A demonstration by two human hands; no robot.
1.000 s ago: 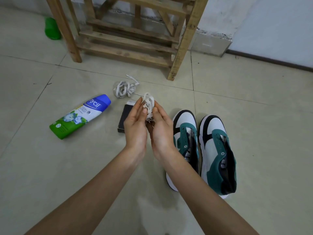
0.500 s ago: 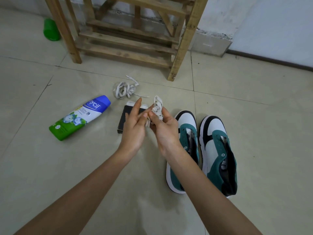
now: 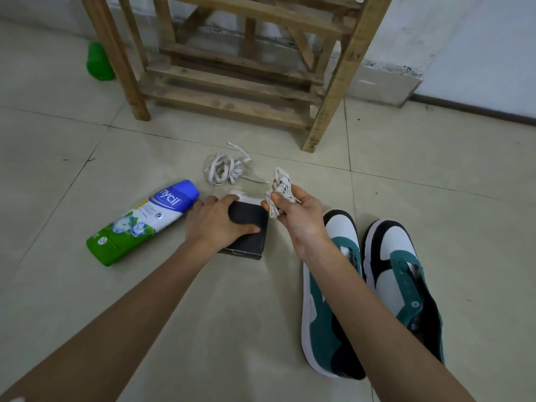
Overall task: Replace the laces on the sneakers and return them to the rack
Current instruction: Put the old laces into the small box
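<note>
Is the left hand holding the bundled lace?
No, the right hand holds the lace, while the left hand grips the box on the floor.

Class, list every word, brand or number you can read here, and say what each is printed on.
"nycil": blue end of the green-and-blue bottle.
"GERM EXPERT": same bottle, beside the brand.
Other small print on that bottle: too blurred to read.
The sneakers and black box: no readable text.
</note>
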